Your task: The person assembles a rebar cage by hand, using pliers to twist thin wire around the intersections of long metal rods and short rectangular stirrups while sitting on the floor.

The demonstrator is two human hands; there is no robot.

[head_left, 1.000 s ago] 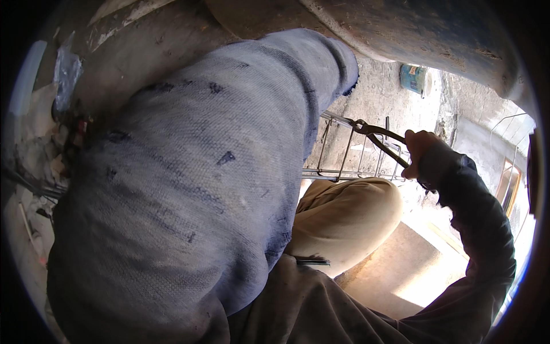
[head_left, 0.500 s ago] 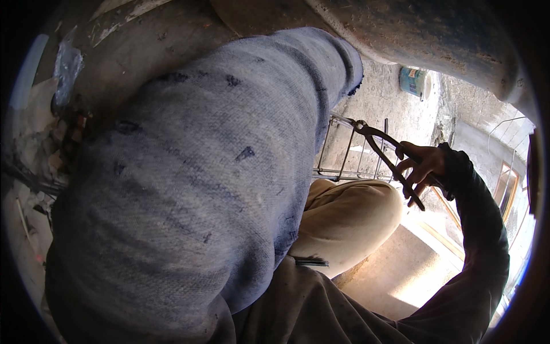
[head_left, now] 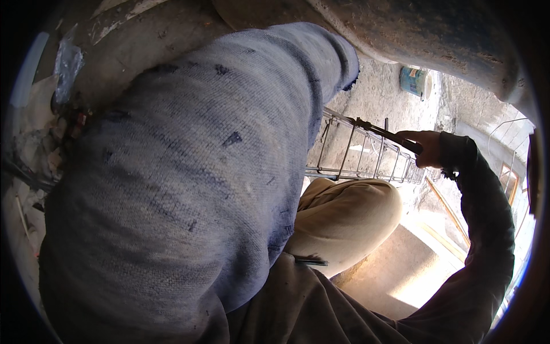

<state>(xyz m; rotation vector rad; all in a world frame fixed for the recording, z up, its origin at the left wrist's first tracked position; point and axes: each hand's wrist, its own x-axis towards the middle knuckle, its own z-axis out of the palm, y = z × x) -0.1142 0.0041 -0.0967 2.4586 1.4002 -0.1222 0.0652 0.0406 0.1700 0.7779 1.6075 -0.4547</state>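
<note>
My right hand (head_left: 428,147) is closed around the handles of dark metal pincers (head_left: 380,132). The handles lie almost together, and the jaws sit at the upper bar of a steel rebar cage (head_left: 338,174). Whether wire is caught in the jaws is too small to tell. My left arm, in a worn grey-blue sleeve (head_left: 189,160), fills much of the left and middle of the view. Its cuff reaches toward the near end of the cage, and my left hand is hidden behind it.
My bent knee in beige trousers (head_left: 349,221) is just below the cage. A large rusty rounded metal body (head_left: 435,34) overhangs the top right. Beyond the cage lies a blue tin (head_left: 413,81). Crumpled clear plastic (head_left: 67,66) and rubble are at far left.
My right hand has squeezed the spread pincer handles together and turned the tool. The jaws stay near the upper bar. My left sleeve has shifted slightly left.
</note>
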